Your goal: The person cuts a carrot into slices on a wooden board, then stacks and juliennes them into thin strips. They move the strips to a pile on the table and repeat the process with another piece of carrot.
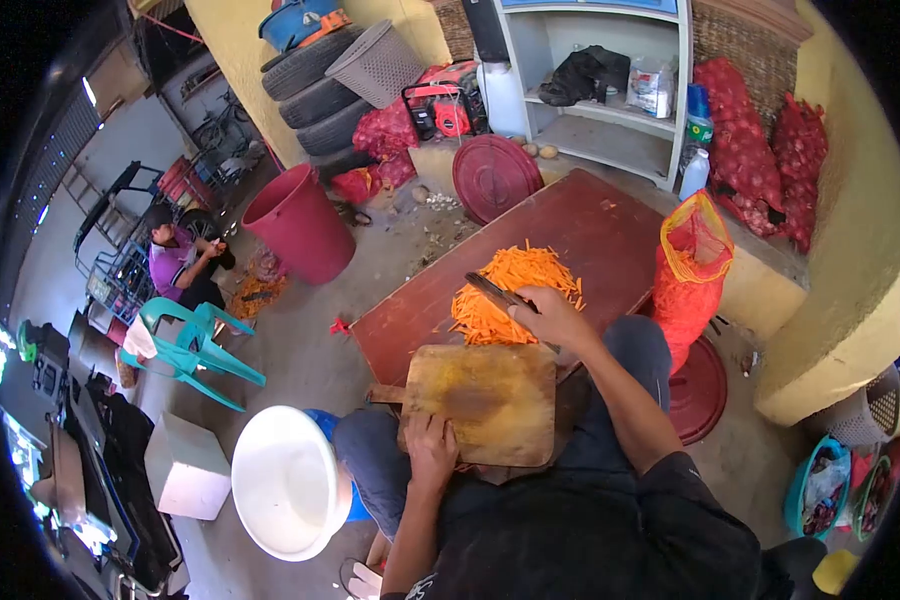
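A wooden cutting board point(505, 405) with a short handle lies across my lap, at the near edge of a reddish-brown table point(410, 310). My left hand point(430, 445) grips the board at its lower left, fingers curled over the top face. In my right hand point(550, 318) is a knife point(494, 291), its blade over a heap of orange carrot strips point(515, 275) on the table. The board's face is bare, with a yellowish stain in the middle.
A white basin point(285, 485) stands at my left. On my right are an orange-red mesh sack point(690, 290) and a dark red lid point(698, 390) on the floor. Further off are a maroon bin point(305, 230), a turquoise chair point(195, 340) and a seated person point(178, 260).
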Demonstrator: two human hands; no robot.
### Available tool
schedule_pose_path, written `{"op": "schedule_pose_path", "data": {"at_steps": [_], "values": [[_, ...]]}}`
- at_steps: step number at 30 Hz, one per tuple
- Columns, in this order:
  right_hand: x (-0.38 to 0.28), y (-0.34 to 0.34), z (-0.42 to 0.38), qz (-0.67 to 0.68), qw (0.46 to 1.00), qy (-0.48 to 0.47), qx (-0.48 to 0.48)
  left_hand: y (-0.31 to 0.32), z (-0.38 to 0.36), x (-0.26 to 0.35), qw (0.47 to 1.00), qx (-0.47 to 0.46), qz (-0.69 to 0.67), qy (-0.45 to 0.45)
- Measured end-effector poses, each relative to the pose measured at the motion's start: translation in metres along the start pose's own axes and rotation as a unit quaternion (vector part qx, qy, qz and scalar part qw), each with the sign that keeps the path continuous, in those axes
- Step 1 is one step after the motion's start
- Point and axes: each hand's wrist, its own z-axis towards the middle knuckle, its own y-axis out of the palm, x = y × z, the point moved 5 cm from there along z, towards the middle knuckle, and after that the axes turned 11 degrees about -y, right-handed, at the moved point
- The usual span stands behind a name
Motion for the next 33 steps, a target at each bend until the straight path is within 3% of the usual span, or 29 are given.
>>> {"op": "schedule_pose_path", "data": {"at_steps": [2,5,11,15,18,20,22,24,26,30,33], "values": [[-0.015,-0.003,-0.006,-0.058,0.995,-0.065,0.042,0.002,0.0,-0.001,1.0,-0.01,0.014,-0.003],[-0.049,0.01,-0.023,-0.132,0.986,-0.101,0.003,0.005,0.002,0.001,1.0,-0.013,0.02,-0.003],[-0.048,0.097,-0.076,-0.194,0.937,-0.16,-0.241,-0.002,0.006,0.006,0.999,-0.032,0.023,-0.007],[-0.024,0.114,-0.096,-0.224,0.922,-0.253,-0.192,0.001,0.005,0.003,1.0,0.01,-0.006,-0.012],[-0.025,0.064,-0.069,-0.229,0.947,-0.139,-0.177,-0.002,0.012,-0.006,0.997,-0.05,-0.057,-0.034],[-0.009,0.016,-0.058,-0.22,0.957,-0.187,-0.041,-0.013,0.031,-0.006,0.987,-0.065,-0.139,-0.038],[-0.001,-0.039,-0.04,-0.267,0.959,-0.087,-0.029,-0.014,0.052,-0.033,0.99,-0.087,-0.112,-0.026],[0.047,-0.081,-0.023,-0.339,0.94,-0.025,0.013,-0.023,0.084,-0.051,0.993,-0.052,-0.102,-0.018],[0.076,-0.108,-0.014,-0.371,0.928,0.037,0.002,-0.021,0.118,-0.08,0.993,-0.05,-0.097,-0.055],[0.151,-0.104,-0.021,-0.376,0.922,0.077,0.055,0.004,0.155,-0.128,0.996,-0.028,-0.039,-0.077],[0.136,-0.099,-0.028,-0.343,0.938,0.039,0.041,0.02,0.144,-0.138,0.996,-0.062,-0.018,-0.065]]}}
